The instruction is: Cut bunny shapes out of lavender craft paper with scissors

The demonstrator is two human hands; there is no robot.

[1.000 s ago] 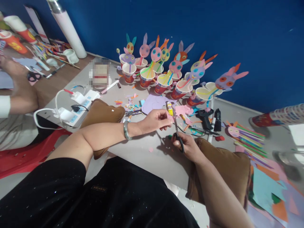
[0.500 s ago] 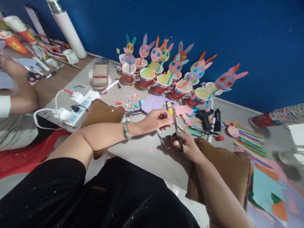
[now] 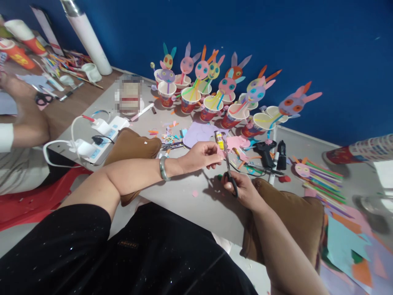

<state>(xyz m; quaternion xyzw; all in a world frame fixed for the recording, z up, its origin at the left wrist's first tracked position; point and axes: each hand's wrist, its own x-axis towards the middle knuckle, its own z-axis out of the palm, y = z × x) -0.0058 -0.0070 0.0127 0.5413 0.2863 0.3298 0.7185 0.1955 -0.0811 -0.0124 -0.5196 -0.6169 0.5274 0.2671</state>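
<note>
My right hand (image 3: pixel 244 189) is closed round the black handles of a pair of scissors (image 3: pixel 227 162), whose blades point up and away from me. Left of the blades, my left hand (image 3: pixel 204 155) pinches a small piece of pink paper (image 3: pixel 220 151) between thumb and fingers. The blades are right beside this paper; whether they touch it I cannot tell. Just beyond lies a small yellow glue tube (image 3: pixel 219 140). A purple paper sheet (image 3: pixel 195 133) and pink paper scraps (image 3: pixel 238 143) lie behind the hands. On the table in front of me is a tiny pink paper disc (image 3: pixel 195 193).
Several paper cups with rabbit figures (image 3: pixel 211 107) line the blue wall. A black glue gun (image 3: pixel 265 152) and markers lie to the right. Brown cushions (image 3: pixel 288 217) flank both arms. A power strip (image 3: pixel 107 137) is at left, near another person's arm (image 3: pixel 27 110).
Almost nothing differs. Both hands, the scissors and the pink paper keep nearly the same positions; the view has shifted very slightly.
</note>
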